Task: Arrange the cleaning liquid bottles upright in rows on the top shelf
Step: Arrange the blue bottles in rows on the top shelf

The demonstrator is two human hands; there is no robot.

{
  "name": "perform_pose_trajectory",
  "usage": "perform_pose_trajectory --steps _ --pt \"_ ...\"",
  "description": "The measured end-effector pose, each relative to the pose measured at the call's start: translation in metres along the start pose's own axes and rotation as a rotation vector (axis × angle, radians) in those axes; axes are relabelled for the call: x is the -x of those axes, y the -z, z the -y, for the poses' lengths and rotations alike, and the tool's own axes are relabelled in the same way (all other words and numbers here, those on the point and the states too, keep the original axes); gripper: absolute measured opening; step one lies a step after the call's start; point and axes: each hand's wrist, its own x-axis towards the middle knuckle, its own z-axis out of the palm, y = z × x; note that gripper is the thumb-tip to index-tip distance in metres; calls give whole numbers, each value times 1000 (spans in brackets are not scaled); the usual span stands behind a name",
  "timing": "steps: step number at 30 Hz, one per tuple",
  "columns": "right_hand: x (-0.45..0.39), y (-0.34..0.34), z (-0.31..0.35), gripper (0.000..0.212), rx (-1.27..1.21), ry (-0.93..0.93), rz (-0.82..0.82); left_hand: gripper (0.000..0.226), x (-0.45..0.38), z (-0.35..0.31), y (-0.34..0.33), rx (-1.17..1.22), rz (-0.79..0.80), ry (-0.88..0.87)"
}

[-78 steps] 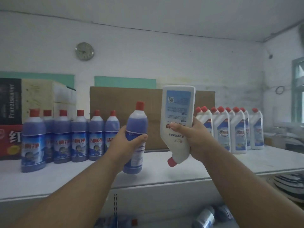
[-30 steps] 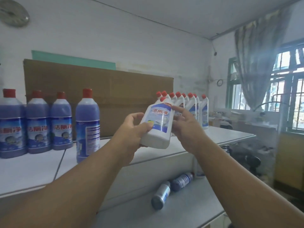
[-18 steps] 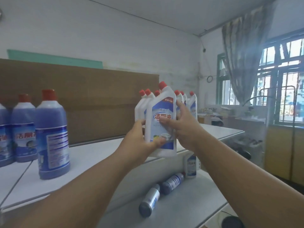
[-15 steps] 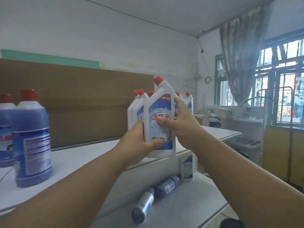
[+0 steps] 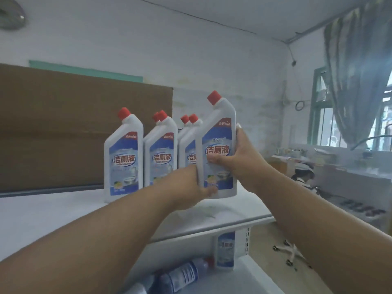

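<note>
Head view: both hands [image 5: 237, 164] grip upright white bottle [image 5: 220, 132].

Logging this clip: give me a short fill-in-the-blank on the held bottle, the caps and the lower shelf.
1. The held bottle is gripped by ____ hands.
2. Every white bottle's cap is ____.
3. On the lower shelf, a blue bottle lies on its ____.
4. The held bottle is to the ____ of the row.

Answers: both; red; side; right
</note>
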Motion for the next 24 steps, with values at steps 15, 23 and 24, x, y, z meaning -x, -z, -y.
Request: perform_pose_trajectory --steps 15,23,24 --pt "-63 47 -83 67 -29 -109 80 66 -53 -5 -68 -473 -47 160" --pt "-55 53 -95 83 334 -141 197 59 -56 -5 -70 -530 -29 177" --pt "-57 54 -93 80 374 -146 205 58 -56 -5 -70 -530 -28 179"
